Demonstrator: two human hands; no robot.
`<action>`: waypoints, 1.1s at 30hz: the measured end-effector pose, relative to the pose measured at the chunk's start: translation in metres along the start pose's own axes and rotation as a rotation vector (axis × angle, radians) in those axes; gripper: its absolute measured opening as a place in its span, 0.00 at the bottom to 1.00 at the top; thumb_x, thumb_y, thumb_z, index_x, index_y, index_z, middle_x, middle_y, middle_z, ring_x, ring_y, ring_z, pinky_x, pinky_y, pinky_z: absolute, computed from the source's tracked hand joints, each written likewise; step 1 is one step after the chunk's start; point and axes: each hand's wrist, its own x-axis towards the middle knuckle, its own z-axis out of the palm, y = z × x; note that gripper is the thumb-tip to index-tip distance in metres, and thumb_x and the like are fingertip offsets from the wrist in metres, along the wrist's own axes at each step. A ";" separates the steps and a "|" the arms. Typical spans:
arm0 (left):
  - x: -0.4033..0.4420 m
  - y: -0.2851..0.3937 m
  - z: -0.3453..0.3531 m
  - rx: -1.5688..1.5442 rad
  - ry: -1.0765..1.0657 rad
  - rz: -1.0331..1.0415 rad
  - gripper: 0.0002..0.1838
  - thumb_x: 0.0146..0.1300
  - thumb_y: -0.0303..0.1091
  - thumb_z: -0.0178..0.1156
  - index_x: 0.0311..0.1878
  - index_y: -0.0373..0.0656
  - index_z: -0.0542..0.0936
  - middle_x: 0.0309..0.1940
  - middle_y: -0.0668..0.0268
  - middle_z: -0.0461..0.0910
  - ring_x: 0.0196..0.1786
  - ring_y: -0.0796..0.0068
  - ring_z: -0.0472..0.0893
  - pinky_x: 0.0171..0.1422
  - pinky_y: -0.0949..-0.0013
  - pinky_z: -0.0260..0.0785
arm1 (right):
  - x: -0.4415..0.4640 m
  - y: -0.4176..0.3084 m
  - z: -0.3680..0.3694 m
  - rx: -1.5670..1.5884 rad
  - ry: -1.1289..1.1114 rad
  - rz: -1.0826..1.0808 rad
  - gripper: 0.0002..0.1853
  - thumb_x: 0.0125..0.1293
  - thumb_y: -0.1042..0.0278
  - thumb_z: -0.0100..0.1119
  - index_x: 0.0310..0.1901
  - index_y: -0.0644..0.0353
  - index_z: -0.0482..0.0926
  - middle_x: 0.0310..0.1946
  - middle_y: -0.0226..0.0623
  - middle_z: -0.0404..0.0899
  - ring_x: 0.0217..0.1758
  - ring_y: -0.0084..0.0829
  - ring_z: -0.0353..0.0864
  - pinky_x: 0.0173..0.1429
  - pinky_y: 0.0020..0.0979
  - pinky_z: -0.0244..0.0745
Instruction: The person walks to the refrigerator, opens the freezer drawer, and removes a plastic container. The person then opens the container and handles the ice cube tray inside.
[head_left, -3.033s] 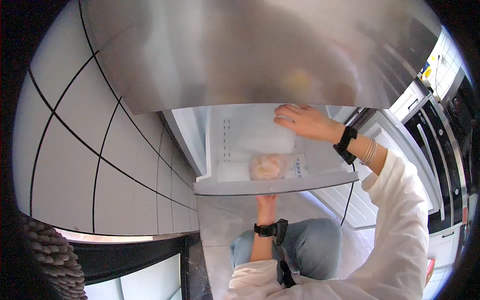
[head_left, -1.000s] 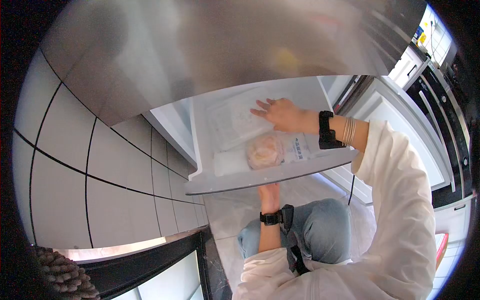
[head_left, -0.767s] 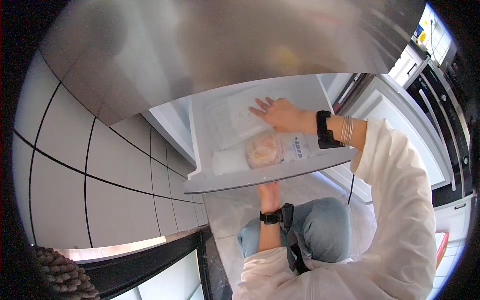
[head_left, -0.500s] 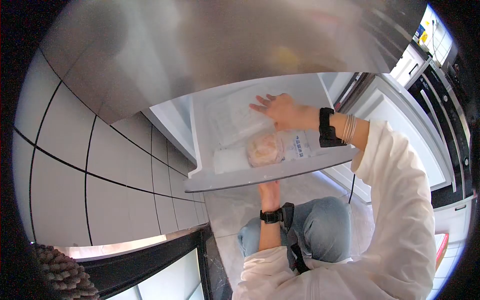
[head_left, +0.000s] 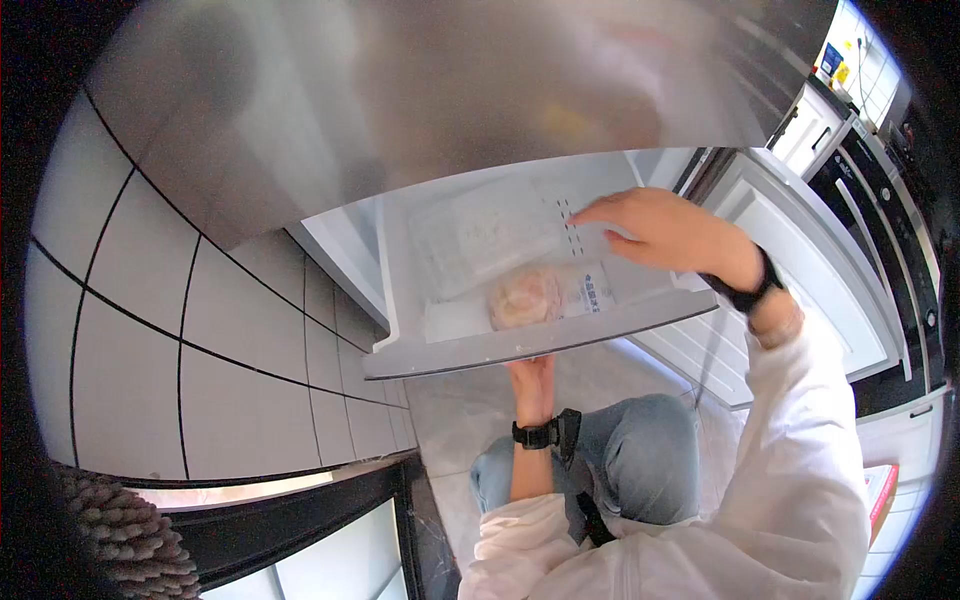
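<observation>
A pale drawer (head_left: 470, 358) is pulled out below a shiny metal door (head_left: 430, 100). Inside it lie a translucent white package (head_left: 480, 235), a round clear bag with pinkish contents (head_left: 523, 298) and a white packet with blue print (head_left: 592, 288). My right hand (head_left: 665, 228) hovers over the drawer's right side, holding nothing, its fingers extended and the thumb apart. Under the drawer's front edge is my left hand (head_left: 531, 378); its fingers are hidden behind the front panel.
Grey tiled panels (head_left: 130, 330) stand on the left, near a dark-framed door (head_left: 300, 520) and a brown knobbly textile (head_left: 125, 530). An open white door (head_left: 800, 260) is at the right, before a black oven front (head_left: 870, 210). My bent knee (head_left: 640, 460) is below the drawer.
My right hand has moved right, off the translucent package, uncovering it and the slots in the drawer wall. My left hand stays under the drawer front. The drawer contents look about the same as half a second ago.
</observation>
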 end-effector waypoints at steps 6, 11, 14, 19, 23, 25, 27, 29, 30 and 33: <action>0.000 0.005 0.008 0.071 -0.050 -0.079 0.40 0.67 0.63 0.41 0.72 0.45 0.48 0.69 0.62 0.53 0.68 0.55 0.61 0.73 0.54 0.55 | -0.100 -0.069 -0.057 0.278 0.312 0.226 0.11 0.59 0.78 0.53 0.43 0.65 0.80 0.44 0.45 0.82 0.49 0.42 0.81 0.54 0.33 0.72; 0.006 -0.002 0.014 0.143 -0.077 -0.066 0.35 0.70 0.60 0.34 0.70 0.43 0.48 0.67 0.56 0.53 0.67 0.53 0.62 0.72 0.52 0.58 | -0.133 -0.060 0.017 0.428 0.235 0.404 0.12 0.61 0.75 0.55 0.46 0.64 0.79 0.43 0.43 0.82 0.46 0.38 0.82 0.53 0.33 0.73; 0.003 0.000 0.016 0.199 -0.095 -0.039 0.34 0.71 0.58 0.35 0.68 0.40 0.51 0.65 0.56 0.55 0.65 0.53 0.65 0.71 0.52 0.59 | -0.112 -0.058 0.068 0.570 0.129 0.357 0.15 0.63 0.72 0.55 0.51 0.62 0.75 0.48 0.45 0.78 0.53 0.38 0.77 0.57 0.34 0.70; 0.013 0.003 0.013 0.219 -0.086 -0.050 0.32 0.71 0.57 0.38 0.65 0.39 0.55 0.63 0.55 0.58 0.64 0.53 0.67 0.68 0.53 0.62 | -0.066 -0.041 0.109 0.596 0.263 0.264 0.16 0.63 0.73 0.55 0.52 0.61 0.71 0.50 0.41 0.76 0.53 0.36 0.77 0.52 0.33 0.70; 0.043 0.005 0.023 0.272 -0.014 -0.045 0.35 0.71 0.55 0.42 0.69 0.37 0.52 0.66 0.54 0.56 0.66 0.56 0.66 0.67 0.57 0.62 | -0.042 -0.014 0.110 0.572 0.345 0.232 0.17 0.62 0.73 0.55 0.53 0.59 0.70 0.51 0.38 0.75 0.54 0.35 0.76 0.49 0.31 0.71; 0.052 0.012 0.028 0.318 -0.015 0.012 0.37 0.71 0.55 0.44 0.70 0.37 0.50 0.68 0.55 0.54 0.67 0.59 0.66 0.68 0.58 0.61 | -0.026 0.003 0.116 0.561 0.407 0.199 0.18 0.62 0.73 0.55 0.54 0.58 0.69 0.50 0.36 0.75 0.54 0.33 0.76 0.50 0.31 0.71; 0.052 0.021 0.027 0.355 -0.071 0.111 0.37 0.71 0.54 0.46 0.71 0.37 0.50 0.68 0.56 0.54 0.68 0.61 0.65 0.68 0.58 0.59 | -0.013 0.012 0.119 0.582 0.427 0.198 0.19 0.62 0.74 0.54 0.55 0.57 0.69 0.50 0.34 0.75 0.55 0.31 0.75 0.53 0.31 0.70; 0.037 0.031 0.036 0.355 -0.014 0.129 0.32 0.70 0.50 0.49 0.69 0.42 0.57 0.66 0.61 0.61 0.67 0.64 0.67 0.67 0.61 0.58 | 0.002 0.017 0.119 0.633 0.409 0.225 0.20 0.63 0.76 0.52 0.57 0.56 0.68 0.51 0.31 0.74 0.57 0.28 0.73 0.58 0.33 0.68; 0.029 0.032 0.033 0.369 0.018 0.116 0.30 0.70 0.49 0.49 0.68 0.43 0.59 0.65 0.61 0.63 0.66 0.65 0.67 0.65 0.62 0.58 | 0.010 0.022 0.122 0.616 0.429 0.241 0.20 0.63 0.76 0.52 0.58 0.56 0.67 0.52 0.31 0.73 0.57 0.28 0.73 0.58 0.33 0.68; 0.000 0.027 0.015 0.449 0.051 0.012 0.24 0.70 0.45 0.49 0.65 0.45 0.65 0.61 0.63 0.68 0.65 0.66 0.69 0.63 0.65 0.60 | 0.028 0.031 0.136 0.618 0.489 0.278 0.20 0.62 0.77 0.51 0.57 0.57 0.67 0.52 0.31 0.72 0.57 0.27 0.73 0.58 0.33 0.68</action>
